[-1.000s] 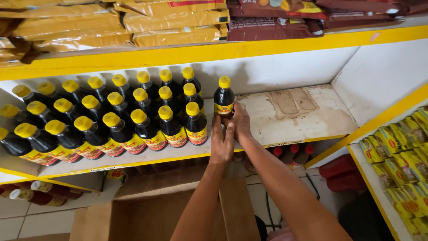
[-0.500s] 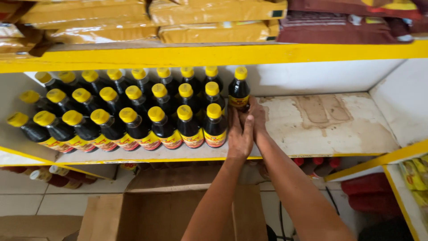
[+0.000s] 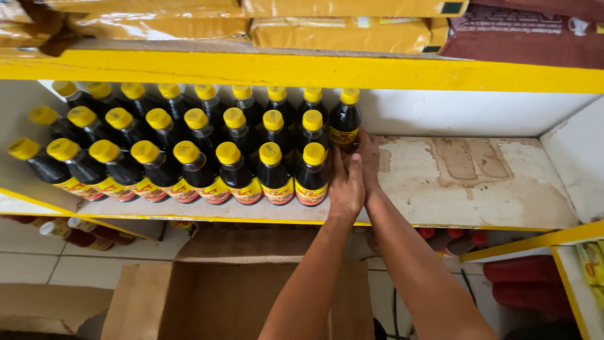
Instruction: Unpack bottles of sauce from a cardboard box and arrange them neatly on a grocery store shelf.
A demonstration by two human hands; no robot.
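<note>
Both hands press flat against the right edge of a block of dark sauce bottles on a white shelf (image 3: 478, 182) with a yellow front lip. The left hand (image 3: 346, 186) lies with its fingers (image 3: 338, 165) held together and straight, the palm against the side of the front bottle (image 3: 313, 173) at the near right corner of the block. The right hand (image 3: 368, 160) sits just behind and to the right of it, its fingertips touching the base of the back bottle (image 3: 345, 119), which stands upright and alone at the right end of the rear row. Neither hand pinches or wraps anything; both look flattened, edge-on to the bottles. The bottles lie to the left of the fingers, every one upright with its long axis vertical and its yellow cap (image 3: 350, 96) up. The left hand is nearer the front row, the right hand nearer the rear one. To the right of the hands the shelf surface is stained and worn. Yellow packets (image 3: 340, 31) lie on the shelf above, and an open cardboard box (image 3: 207, 296) stands on the floor below, between the person's arms and the shelf.
</note>
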